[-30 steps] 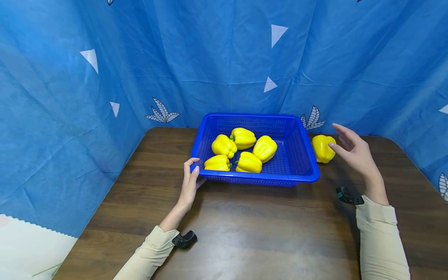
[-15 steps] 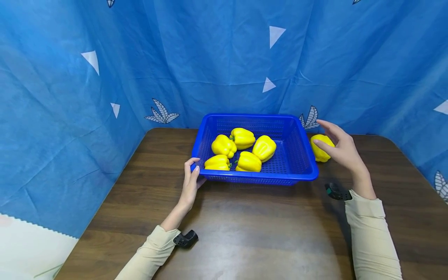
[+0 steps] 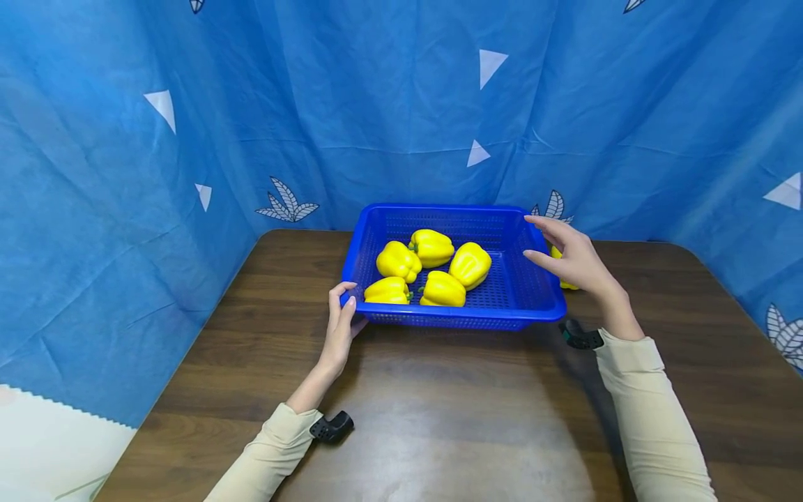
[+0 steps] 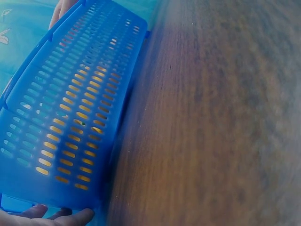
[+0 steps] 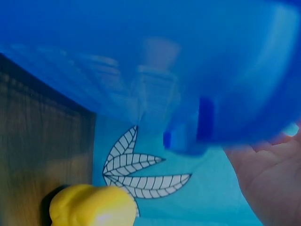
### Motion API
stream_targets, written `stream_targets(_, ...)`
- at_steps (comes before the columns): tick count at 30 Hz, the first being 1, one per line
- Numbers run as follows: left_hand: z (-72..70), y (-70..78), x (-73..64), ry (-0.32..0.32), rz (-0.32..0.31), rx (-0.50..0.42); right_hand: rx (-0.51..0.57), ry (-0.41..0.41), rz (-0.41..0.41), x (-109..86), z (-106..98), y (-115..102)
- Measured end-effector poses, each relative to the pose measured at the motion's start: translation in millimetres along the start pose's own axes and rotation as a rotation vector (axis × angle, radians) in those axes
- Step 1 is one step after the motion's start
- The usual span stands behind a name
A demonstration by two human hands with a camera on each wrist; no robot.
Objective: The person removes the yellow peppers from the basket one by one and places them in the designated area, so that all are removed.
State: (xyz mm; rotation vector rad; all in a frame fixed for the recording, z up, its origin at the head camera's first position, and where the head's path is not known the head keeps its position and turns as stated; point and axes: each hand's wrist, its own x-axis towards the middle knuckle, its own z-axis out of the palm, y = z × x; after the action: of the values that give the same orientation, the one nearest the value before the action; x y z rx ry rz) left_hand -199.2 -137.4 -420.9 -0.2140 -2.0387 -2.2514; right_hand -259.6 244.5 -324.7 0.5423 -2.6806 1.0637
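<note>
A blue plastic basket with slotted walls stands near the back of the table, holding several yellow bell peppers. At its front left corner my left hand grips the rim, thumb on the near side; its fingertips also show at the lower left of the left wrist view. My right hand is over the basket's right rim, thumb and fingers spread apart with nothing between them. Mostly hidden behind that hand in the head view, another yellow bell pepper lies on the table outside the basket's right side.
The brown wooden table has its back edge close behind the basket. A blue curtain with white leaf and triangle prints hangs behind and to the left.
My right hand has moved left, from beside the loose bell pepper to over the basket's right rim, now covering most of that pepper. The left hand keeps its grip on the corner.
</note>
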Motion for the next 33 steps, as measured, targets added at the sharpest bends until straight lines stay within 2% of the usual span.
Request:
stream_targets(8,-0.7,1.3,-0.2,0.0,-0.004,-0.01,-0.004,-0.054,-0.017,9.5,9,-6)
stream_targets(14,-3.2,0.7,0.0,0.006,0.001,-0.011,-0.084,-0.111,-0.004,14.1,15,-12)
stream_targets(22,-3.2,2.0,-0.5,-0.001,0.003,-0.006,-0.235,-0.177,-0.067,18.2,-1,-33)
stream_targets(27,-2.8,2.2,0.7,-0.003,0.004,-0.009,-0.265,-0.208,-0.062,27.7,-7,-40)
stream_targets(33,-1.0,-0.2,-0.2,-0.009,0.0,-0.01,-0.269,-0.26,-0.04,44.7,1,-38)
